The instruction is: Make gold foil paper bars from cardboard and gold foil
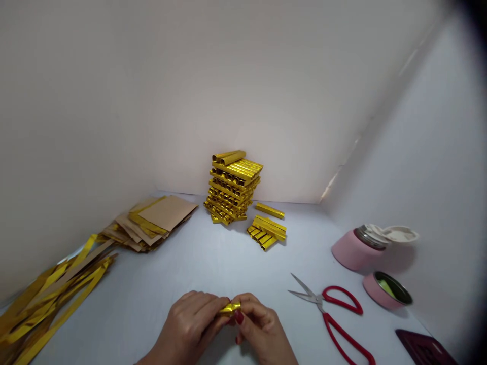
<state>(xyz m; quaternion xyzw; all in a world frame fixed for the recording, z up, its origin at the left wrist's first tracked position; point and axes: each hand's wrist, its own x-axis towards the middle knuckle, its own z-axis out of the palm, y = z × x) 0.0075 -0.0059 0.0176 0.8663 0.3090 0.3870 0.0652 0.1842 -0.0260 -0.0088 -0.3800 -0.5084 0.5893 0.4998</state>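
So on my feed both hands are meeting at the bottom middle, with the left hand [194, 317] and right hand [258, 322] pinching opposite ends of one gold foil piece [230, 308]. It's looking shiny and creased, but fingers are covering too much for me to tell its full shape. A maroon flat thing [424, 347] is poking in at bottom right, gold strips [76, 284] are sprawling far left, and red-handled scissors [318, 299] are lying open right of the right hand, crowding that side. Past them a pink cup [375, 294] is holding something green, near a pink flask [352, 251]. Further back, brown-and-gold sheets [167, 213] are piling up left, while a small tube pile [268, 233] is sitting before a crisscrossed gold tower [232, 187].
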